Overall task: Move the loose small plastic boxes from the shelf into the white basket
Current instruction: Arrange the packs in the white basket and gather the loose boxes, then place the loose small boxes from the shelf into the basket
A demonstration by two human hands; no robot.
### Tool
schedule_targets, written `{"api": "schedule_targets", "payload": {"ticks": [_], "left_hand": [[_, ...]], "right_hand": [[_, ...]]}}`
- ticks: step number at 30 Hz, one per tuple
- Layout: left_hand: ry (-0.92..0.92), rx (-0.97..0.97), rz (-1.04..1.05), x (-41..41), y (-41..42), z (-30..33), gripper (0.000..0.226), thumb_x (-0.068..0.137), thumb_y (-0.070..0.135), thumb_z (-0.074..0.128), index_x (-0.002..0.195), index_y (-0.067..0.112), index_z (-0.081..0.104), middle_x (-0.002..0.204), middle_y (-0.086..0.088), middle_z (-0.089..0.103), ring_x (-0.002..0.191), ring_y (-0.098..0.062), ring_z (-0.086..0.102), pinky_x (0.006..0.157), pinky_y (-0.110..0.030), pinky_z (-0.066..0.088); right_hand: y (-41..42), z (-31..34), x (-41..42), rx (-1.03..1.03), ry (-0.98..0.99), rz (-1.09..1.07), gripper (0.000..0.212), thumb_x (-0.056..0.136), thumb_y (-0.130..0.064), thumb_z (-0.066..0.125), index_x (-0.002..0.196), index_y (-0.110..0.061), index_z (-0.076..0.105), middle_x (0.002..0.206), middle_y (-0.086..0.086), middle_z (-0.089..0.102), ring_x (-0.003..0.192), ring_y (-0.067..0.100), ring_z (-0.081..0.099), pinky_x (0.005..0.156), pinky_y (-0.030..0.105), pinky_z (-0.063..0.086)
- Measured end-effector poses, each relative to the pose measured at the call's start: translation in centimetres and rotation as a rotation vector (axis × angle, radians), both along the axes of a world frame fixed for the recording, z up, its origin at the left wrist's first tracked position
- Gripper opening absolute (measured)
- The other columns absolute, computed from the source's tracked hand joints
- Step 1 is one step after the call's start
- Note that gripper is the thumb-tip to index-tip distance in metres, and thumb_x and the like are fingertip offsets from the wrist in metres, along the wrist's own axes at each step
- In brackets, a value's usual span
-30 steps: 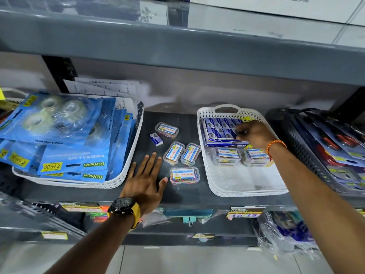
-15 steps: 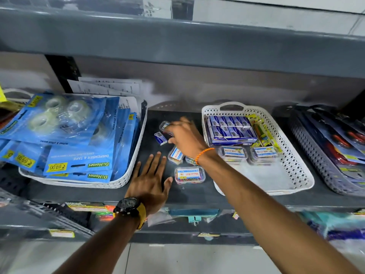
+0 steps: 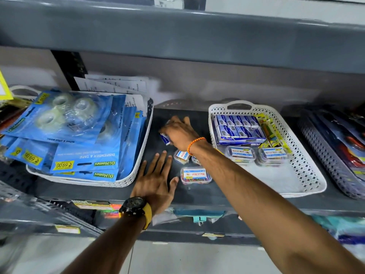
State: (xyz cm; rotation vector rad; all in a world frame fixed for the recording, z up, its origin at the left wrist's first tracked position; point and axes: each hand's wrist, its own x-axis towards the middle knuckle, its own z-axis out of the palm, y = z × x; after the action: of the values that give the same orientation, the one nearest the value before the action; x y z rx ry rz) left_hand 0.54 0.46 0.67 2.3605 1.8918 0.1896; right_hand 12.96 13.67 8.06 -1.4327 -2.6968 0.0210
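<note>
My right hand [image 3: 180, 133] reaches to the back of the dark shelf, fingers curled down over a small clear plastic box [image 3: 168, 122] of which only a corner shows. Its thumb touches a small blue box [image 3: 165, 139]. My left hand [image 3: 156, 180] lies flat and open on the shelf's front. Loose clear boxes with white labels sit between the hands: one near the front [image 3: 195, 175], one behind it [image 3: 182, 156], a third partly under my forearm [image 3: 195, 160]. The white basket [image 3: 308, 155] to the right holds two such boxes [image 3: 241, 153] [image 3: 273, 154] and blue cartons [image 3: 239, 129].
A white basket of blue tape packs [image 3: 79, 135] stands at the left, touching my left hand's side. A dark basket of packaged goods [image 3: 335, 155] lies at the far right. The grey shelf above [image 3: 177, 36] overhangs. Goods hang below the shelf edge.
My right hand left the white basket, crossed left over the loose boxes and now covers the box at the back. The left hand stayed flat on the shelf.
</note>
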Motion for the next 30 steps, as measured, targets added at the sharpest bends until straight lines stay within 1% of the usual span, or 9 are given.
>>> {"api": "schedule_targets", "payload": {"ticks": [6,9,14,17,19,22,24,27,30], "left_hand": [[-0.008,0.01,-0.005,0.0,0.0,0.1,0.076,0.091,0.056,0.01,0.159,0.021,0.007,0.168,0.002,-0.001,0.154,-0.018,-0.001,0.124,-0.046,0.001],[0.003,-0.007,-0.012,0.0,0.0,0.1,0.078,0.089,0.059,0.004,0.159,0.023,0.0,0.167,0.005,-0.009,0.153,-0.015,-0.008,0.124,-0.044,-0.003],[-0.029,0.007,-0.014,-0.3,0.0,-0.1,0.077,0.09,0.06,0.007,0.159,0.025,0.004,0.167,0.006,-0.004,0.153,-0.014,-0.004,0.124,-0.043,-0.002],[-0.021,0.009,-0.014,-0.4,0.1,-0.3,0.076,0.091,0.06,0.007,0.159,0.025,0.004,0.167,0.006,-0.004,0.153,-0.014,-0.003,0.124,-0.044,-0.001],[-0.008,0.006,-0.013,-0.4,0.2,-0.4,0.077,0.09,0.061,0.004,0.159,0.025,0.003,0.167,0.006,-0.004,0.153,-0.014,-0.004,0.124,-0.044,0.0],[0.009,-0.008,-0.016,-0.4,0.3,-0.4,0.078,0.088,0.062,0.001,0.158,0.026,-0.001,0.167,0.007,-0.008,0.153,-0.013,-0.007,0.124,-0.045,-0.001],[0.01,-0.009,-0.017,-0.4,0.3,-0.4,0.078,0.089,0.062,0.001,0.158,0.026,-0.002,0.166,0.007,-0.009,0.153,-0.013,-0.008,0.124,-0.044,-0.001],[0.009,-0.016,-0.017,-0.4,0.2,-0.3,0.078,0.088,0.062,-0.001,0.158,0.026,-0.004,0.166,0.007,-0.01,0.152,-0.013,-0.01,0.124,-0.045,-0.002],[0.018,-0.02,-0.019,-0.3,0.2,-0.2,0.079,0.087,0.062,-0.003,0.158,0.026,-0.006,0.166,0.007,-0.012,0.152,-0.013,-0.011,0.124,-0.044,-0.002]], "right_hand": [[-1.1,0.1,1.7,0.09,0.083,0.019,0.059,0.079,-0.008,0.073,0.134,-0.024,0.058,0.135,-0.001,0.059,0.125,0.023,0.042,0.085,0.041,0.029],[-1.7,0.3,3.9,0.123,0.181,0.008,0.061,0.079,-0.012,0.075,0.136,-0.022,0.056,0.137,-0.004,0.057,0.121,0.023,0.043,0.083,0.037,0.027],[-2.3,1.4,9.3,0.157,0.296,-0.116,0.056,0.082,-0.008,0.072,0.136,-0.015,0.056,0.133,0.006,0.056,0.118,0.028,0.045,0.096,0.039,0.037],[-2.1,1.9,13.8,0.147,0.384,-0.252,0.052,0.08,0.004,0.069,0.129,-0.009,0.062,0.129,0.014,0.06,0.117,0.033,0.051,0.1,0.036,0.042],[-2.4,2.3,16.9,0.164,0.406,-0.345,0.044,0.076,0.01,0.063,0.117,-0.007,0.068,0.12,0.016,0.064,0.11,0.033,0.058,0.093,0.033,0.047],[-2.3,2.3,21.5,0.101,0.341,-0.499,0.033,0.077,0.007,0.057,0.102,-0.011,0.07,0.103,0.009,0.066,0.087,0.02,0.059,0.074,0.023,0.045],[-2.1,2.1,23.5,0.005,0.355,-0.586,0.026,0.075,0.004,0.058,0.089,-0.016,0.068,0.095,0.007,0.071,0.081,0.02,0.061,0.071,0.025,0.047],[-2.2,2.2,24.8,-0.081,0.443,-0.687,0.03,0.074,0.007,0.071,0.1,-0.007,0.071,0.101,0.015,0.073,0.095,0.032,0.067,0.088,0.042,0.055],[-2.3,2.3,25.7,-0.107,0.492,-0.76,0.048,0.073,0.005,0.077,0.116,-0.015,0.07,0.115,0.009,0.072,0.107,0.027,0.066,0.102,0.04,0.05]]}}
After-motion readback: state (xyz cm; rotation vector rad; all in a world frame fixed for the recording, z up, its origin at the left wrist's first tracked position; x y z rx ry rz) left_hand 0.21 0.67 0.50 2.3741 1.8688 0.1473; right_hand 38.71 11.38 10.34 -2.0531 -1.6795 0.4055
